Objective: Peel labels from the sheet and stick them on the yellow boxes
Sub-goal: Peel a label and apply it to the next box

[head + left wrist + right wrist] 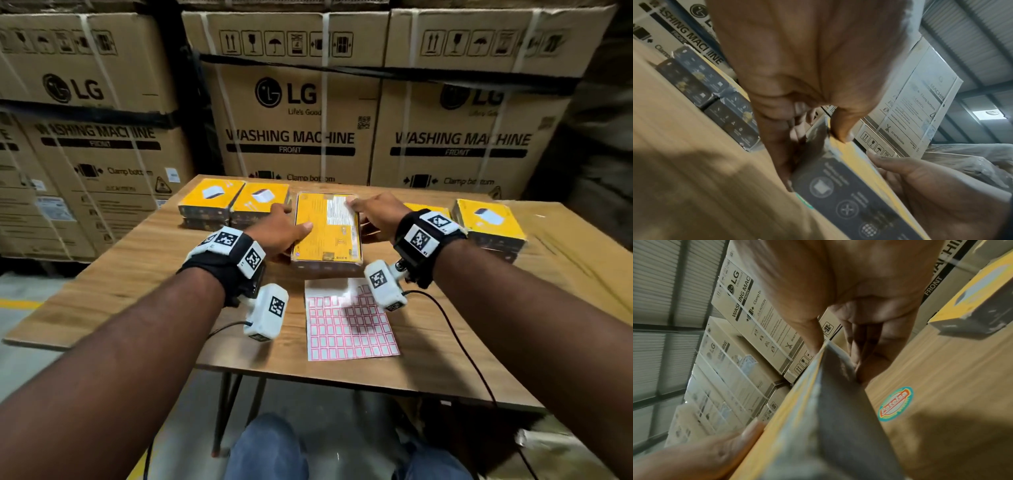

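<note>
While both hands are gripping the middle box (327, 228) on the desk (144, 274), left hand (281, 231) and right hand (378, 216) fingers are curling around its sides. Label sheet (349, 325) is lying just nearer, unpeeled labels waiting; next, freeing a hand for peeling seems needed.

Yellow boxes: two stacks of two far left (210, 197) (260, 198), one centre box (327, 226) between two hands (281, 229) (376, 214), right stack (489, 219) plus one partly hidden; exact total unclear. One label sheet (349, 325). One bench (137, 274). Three big cartons (291, 102) behind.
</note>
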